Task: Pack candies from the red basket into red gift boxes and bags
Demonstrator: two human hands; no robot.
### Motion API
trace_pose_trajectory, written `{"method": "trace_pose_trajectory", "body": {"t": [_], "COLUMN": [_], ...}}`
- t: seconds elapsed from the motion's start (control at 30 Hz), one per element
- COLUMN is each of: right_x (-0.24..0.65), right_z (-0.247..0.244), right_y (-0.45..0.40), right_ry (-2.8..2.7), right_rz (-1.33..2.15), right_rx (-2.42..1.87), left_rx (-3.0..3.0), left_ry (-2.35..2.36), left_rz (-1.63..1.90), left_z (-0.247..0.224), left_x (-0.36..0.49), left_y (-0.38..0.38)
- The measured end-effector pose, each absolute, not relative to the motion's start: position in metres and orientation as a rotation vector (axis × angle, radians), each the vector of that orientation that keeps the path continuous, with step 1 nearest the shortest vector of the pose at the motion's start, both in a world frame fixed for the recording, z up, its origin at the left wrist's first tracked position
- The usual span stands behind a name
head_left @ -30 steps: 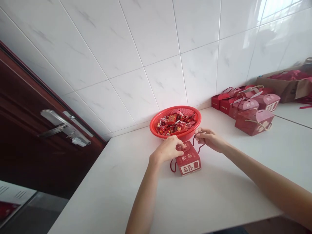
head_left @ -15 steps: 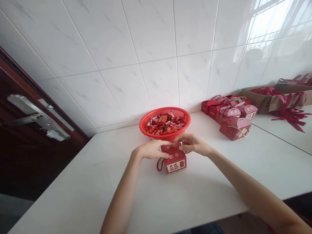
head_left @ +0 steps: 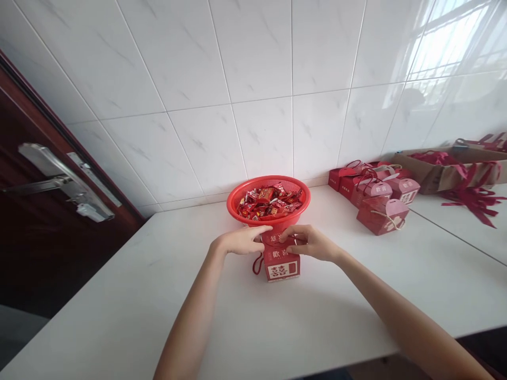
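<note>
A small red gift box with pale characters stands upright in front of me on the white table, a dark red cord loop at its left side. My right hand has its thumb and fingers curled on the box's top flaps from the right. At the left edge of the top is my left hand, its fingers stretched out and thumb apart from them, close against the box. Right behind the box sits a red plastic basket with wrapped candies in it.
Several red and pink gift boxes cluster at the right by the tiled wall. Beyond them is a cardboard box with dark red ribbons hanging over its front. A brown door with a metal handle is at the left.
My left hand has drawn slightly left, its thumb moving off the box's front top to the edge. My right hand has shifted a little left over the flaps. The view has tilted slightly.
</note>
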State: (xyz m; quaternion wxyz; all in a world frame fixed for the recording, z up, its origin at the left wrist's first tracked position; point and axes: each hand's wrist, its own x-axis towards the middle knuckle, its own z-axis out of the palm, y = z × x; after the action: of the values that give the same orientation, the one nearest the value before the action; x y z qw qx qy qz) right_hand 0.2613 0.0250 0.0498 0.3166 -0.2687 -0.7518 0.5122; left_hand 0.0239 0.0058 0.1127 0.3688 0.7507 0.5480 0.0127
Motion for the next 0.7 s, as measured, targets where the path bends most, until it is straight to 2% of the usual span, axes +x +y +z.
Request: {"method": "trace_pose_trajectory", "body": {"t": [0.33, 0.7], "right_x": [0.263, 0.244], "right_z": [0.057, 0.112], "right_y": [0.031, 0.033], "right_ry": [-2.046, -2.259], "right_rz": [1.227, 0.854], "right_rx": [-0.785, -0.853], "left_rx": [1.86, 1.555], "left_ry": [1.47, 1.178], "left_rz": [0.128, 0.745], "left_z": [0.117, 0.142], "left_x": [0.024, 0.036], "left_y": [0.004, -0.014]}}
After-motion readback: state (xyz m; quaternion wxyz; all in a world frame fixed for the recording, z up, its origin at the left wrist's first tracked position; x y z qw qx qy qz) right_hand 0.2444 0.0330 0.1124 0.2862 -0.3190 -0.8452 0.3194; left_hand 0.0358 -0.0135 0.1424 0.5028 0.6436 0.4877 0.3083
